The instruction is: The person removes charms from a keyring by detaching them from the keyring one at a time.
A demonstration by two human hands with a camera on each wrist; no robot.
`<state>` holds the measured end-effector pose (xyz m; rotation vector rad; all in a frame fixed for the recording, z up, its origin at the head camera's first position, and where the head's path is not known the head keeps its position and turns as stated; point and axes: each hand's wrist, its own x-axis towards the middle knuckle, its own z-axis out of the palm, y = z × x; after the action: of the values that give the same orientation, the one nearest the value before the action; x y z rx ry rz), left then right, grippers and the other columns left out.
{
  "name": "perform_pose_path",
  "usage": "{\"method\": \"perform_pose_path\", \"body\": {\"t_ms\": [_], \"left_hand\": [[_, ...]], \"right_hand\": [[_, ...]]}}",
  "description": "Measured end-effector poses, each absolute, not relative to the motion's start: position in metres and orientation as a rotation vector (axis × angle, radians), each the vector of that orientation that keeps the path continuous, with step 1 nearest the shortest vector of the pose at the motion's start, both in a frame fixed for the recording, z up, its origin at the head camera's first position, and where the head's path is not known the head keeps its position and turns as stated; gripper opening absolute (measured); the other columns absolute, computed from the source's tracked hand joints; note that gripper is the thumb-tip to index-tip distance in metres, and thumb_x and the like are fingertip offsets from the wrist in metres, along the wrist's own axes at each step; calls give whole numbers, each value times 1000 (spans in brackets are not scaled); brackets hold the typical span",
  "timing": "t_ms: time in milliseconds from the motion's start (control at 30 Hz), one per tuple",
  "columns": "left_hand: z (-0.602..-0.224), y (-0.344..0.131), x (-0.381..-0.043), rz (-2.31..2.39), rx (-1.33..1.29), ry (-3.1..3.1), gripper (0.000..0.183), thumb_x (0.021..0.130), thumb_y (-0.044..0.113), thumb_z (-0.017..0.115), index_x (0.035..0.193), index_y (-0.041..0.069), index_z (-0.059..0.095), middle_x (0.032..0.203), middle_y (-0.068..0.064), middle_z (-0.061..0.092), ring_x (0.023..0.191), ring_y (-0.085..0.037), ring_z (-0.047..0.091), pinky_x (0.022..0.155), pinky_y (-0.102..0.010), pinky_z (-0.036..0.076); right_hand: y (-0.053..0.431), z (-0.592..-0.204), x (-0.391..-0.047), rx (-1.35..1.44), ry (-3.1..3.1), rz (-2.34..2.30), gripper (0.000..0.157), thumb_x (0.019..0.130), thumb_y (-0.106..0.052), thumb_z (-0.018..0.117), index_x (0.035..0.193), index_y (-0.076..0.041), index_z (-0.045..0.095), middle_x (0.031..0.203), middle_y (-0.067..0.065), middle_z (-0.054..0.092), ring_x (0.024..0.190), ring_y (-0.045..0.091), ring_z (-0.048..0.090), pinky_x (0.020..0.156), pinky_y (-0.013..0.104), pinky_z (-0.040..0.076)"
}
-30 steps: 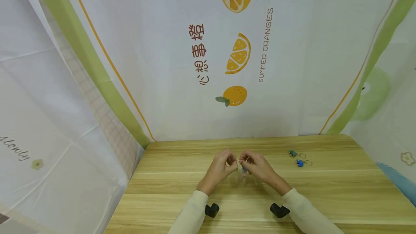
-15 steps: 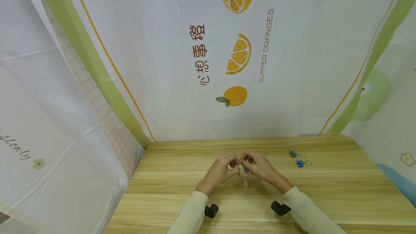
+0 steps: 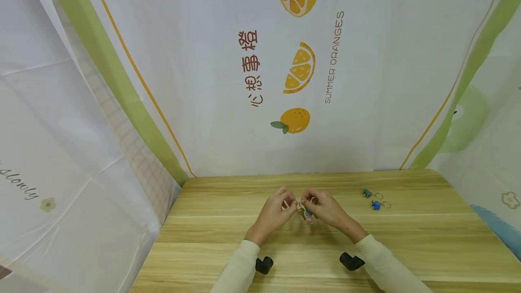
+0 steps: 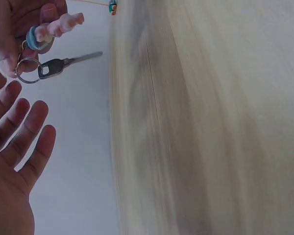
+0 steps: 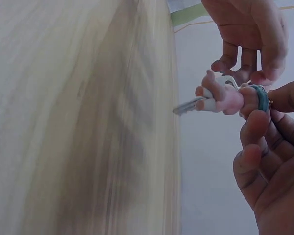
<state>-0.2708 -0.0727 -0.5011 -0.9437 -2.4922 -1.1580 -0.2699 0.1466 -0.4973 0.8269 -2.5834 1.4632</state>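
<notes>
My right hand pinches the top of a keychain by its small chain, near a metal key ring. A small pink figurine with a teal band hangs from it. A key with a dark head hangs on the ring, its blade pointing down toward the table. My left hand faces it, thumb and forefinger tips right at the ring's edge; I cannot tell whether they pinch it. The other left fingers are spread apart. Both hands are above the table.
To the right on the wooden table lie a green figurine keychain and a blue one, each with a ring. A white cloth printed with oranges hangs behind the table. Dark devices sit at both wrists.
The left fingertips held the ring a second ago. The key has since come into sight, hanging between the hands, and the left fingers have shifted slightly left. The right hand keeps its hold.
</notes>
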Motion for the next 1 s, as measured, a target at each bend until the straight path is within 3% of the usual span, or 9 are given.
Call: {"method": "perform_pose_path", "body": {"t_ms": [167,333,600,767,1000], "left_hand": [[-500,-71,-269,-1148,-916,-2565,10,105,22,70,99,15,73,109,2,63,94,-22,67,80,-21,56],[-500,-71,-268,-1129,-898,-2612,7,104,21,71,100,16,73,106,4,63,91,-13,64,81,-21,56],[-504,-71,-270,-1104,-895,-2591,5,100,10,71,99,14,69,95,3,66,84,-5,58,75,-18,54],[-504,-71,-269,-1078,-915,-2567,6,100,9,71,97,14,68,94,2,67,83,-5,58,74,-17,54],[-502,-71,-268,-1059,-924,-2571,7,97,7,69,95,14,68,94,2,68,84,-14,65,73,-17,53]], "right_hand": [[146,-500,-270,844,-2583,1479,15,110,-19,62,107,-6,68,95,14,71,54,12,54,48,27,49],[144,-501,-270,845,-2588,1508,14,110,-18,62,106,-7,69,94,20,71,55,28,59,47,26,49],[141,-501,-270,874,-2592,1476,10,106,-17,68,104,-8,68,92,6,70,61,6,55,51,23,46],[140,-502,-269,829,-2620,1404,5,105,-14,69,102,-10,69,82,0,68,60,4,54,52,22,44],[139,-503,-269,742,-2660,1262,7,104,-16,70,97,-14,69,78,-5,67,56,2,52,51,22,43]]}}
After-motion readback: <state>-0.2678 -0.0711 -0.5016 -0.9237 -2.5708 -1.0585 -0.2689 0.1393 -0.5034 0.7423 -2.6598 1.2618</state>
